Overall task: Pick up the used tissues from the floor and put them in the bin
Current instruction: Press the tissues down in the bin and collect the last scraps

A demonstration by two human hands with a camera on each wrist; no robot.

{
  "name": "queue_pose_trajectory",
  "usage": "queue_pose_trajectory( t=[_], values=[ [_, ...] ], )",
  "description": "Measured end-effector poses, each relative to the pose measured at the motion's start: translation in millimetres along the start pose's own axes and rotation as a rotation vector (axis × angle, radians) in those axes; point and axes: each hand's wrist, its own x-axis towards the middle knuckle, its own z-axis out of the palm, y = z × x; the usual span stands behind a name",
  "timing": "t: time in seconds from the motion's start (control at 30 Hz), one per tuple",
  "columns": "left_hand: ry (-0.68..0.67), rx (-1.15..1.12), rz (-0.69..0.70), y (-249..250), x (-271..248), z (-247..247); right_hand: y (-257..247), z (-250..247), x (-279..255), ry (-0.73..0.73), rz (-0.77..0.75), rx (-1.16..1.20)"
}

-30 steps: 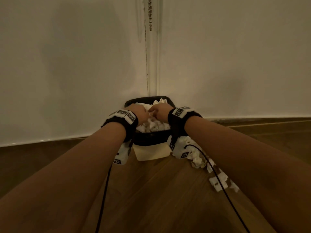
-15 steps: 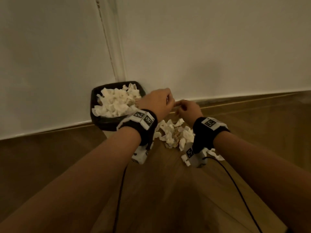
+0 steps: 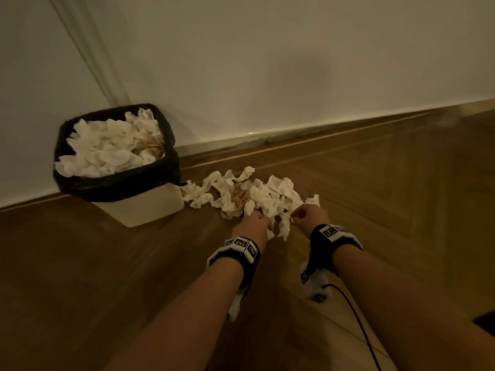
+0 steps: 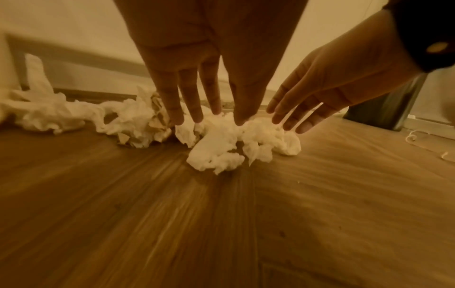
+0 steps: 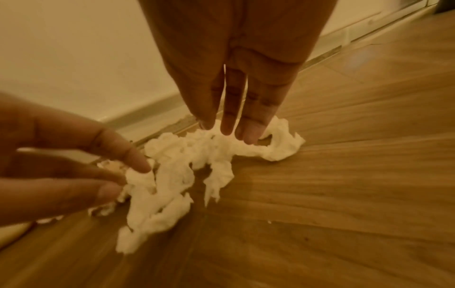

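Fingers are reaching down onto the pile, both sets at once. Your left hand (image 4: 197,64) is hanging over the tissues (image 3: 257,199) with its fingers straight and spread, tips just touching the near clump; nothing is gripped. Your right hand (image 5: 236,64) is doing the same on the other flank, fingers straight and close together, tips resting on the white paper. From the head view your knuckles are looking bunched, but the wrist views are showing both palms open and empty.

Between your hands the tissues are lying loose on the floor (image 3: 375,210), trailing in a ragged line back toward the bin (image 3: 139,207), which is sitting against the wall (image 3: 267,62) and already heaped to its rim.

So you are setting up the scoop, I'd say, and the paper is likely light and springy. Try sweeping both hands inward along the boards to gather the clump before you are closing on it, and get your fingertips underneath. Take a modest bundle: with the bin that full, a big load could spill straight over the black liner (image 3: 112,183). Pressing down as you drop it may help.
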Motion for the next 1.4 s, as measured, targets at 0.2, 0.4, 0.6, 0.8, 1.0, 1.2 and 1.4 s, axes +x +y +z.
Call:
queue_pose_trajectory(
  t=[0.2, 0.4, 0.6, 0.8, 1.0, 1.2, 1.4],
  values=[
    [-0.176, 0.169, 0.074, -5.9, 15.7, 24.8, 16.2, 19.4, 9.1, -0.136, -0.163, -0.216],
    [-0.263, 0.271, 0.100, -14.2, 13.7, 40.0, 14.5, 38.1, 5.9, -0.285, -0.265, -0.455],
    [-0.380, 0.187, -0.046, -10.7, 28.4, 37.1, 7.8, 39.7, 0.6, -0.303, -0.064, -0.369],
    [-0.128, -0.170, -0.137, -15.0, 26.5, 31.9, 21.6, 37.6, -1.8, -0.142, 0.049, 0.014],
    [0.010, -0.529, -0.326, -21.1, 12.0, 20.6, 20.6, 22.2, -1.3, -0.110, 0.456, 0.707],
    [-0.083, -0.719, -0.487, -25.1, 12.8, 6.4, 25.5, 15.2, -10.8, -0.215, 0.561, 1.111],
    [-0.045, -0.684, -0.531, -27.1, 5.2, -3.7, 19.3, 7.6, -19.6, -0.265, 0.560, 1.130]
  ],
)
